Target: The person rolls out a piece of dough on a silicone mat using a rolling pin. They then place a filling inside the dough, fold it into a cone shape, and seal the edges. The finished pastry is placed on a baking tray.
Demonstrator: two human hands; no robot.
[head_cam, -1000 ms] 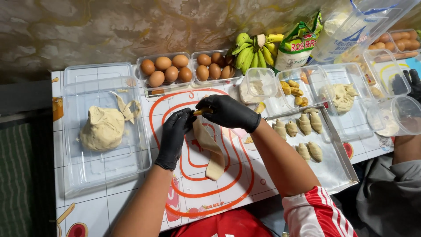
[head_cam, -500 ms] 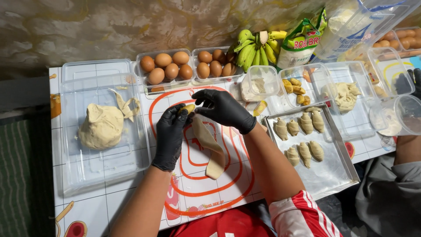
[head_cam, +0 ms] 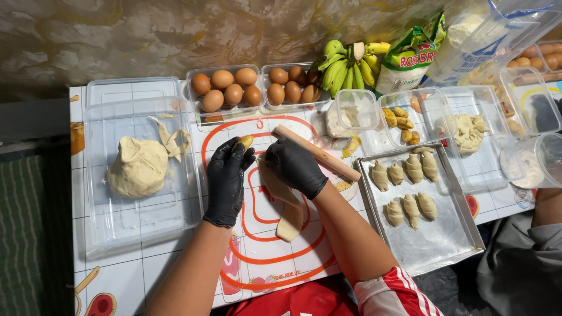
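At the centre of the frame our left hand (head_cam: 227,180), in a black glove, pinches a small yellow piece of banana (head_cam: 246,141) between fingertips and thumb, fingers mostly closed around it, just above the top end of the dough strip (head_cam: 285,202). Our right hand (head_cam: 295,167), also gloved, lies curled over the strip's upper end, pressing it onto the red-lined mat (head_cam: 263,246); we cannot tell whether it grips the dough or only rests on it. To do this well, we judge the piece should sit square across the wide end and the dough stay taut while rolling. A wooden rolling pin (head_cam: 319,153) lies just right of that hand. Further right, the metal tray (head_cam: 433,246) carries seven shaped rolls (head_cam: 410,208). At left, a clear tub (head_cam: 111,228) holds a dough lump (head_cam: 137,169). Along the top, two clear boxes hold brown eggs (head_cam: 225,88), beside green bananas (head_cam: 345,64); another small tub (head_cam: 421,120) holds cut banana pieces.
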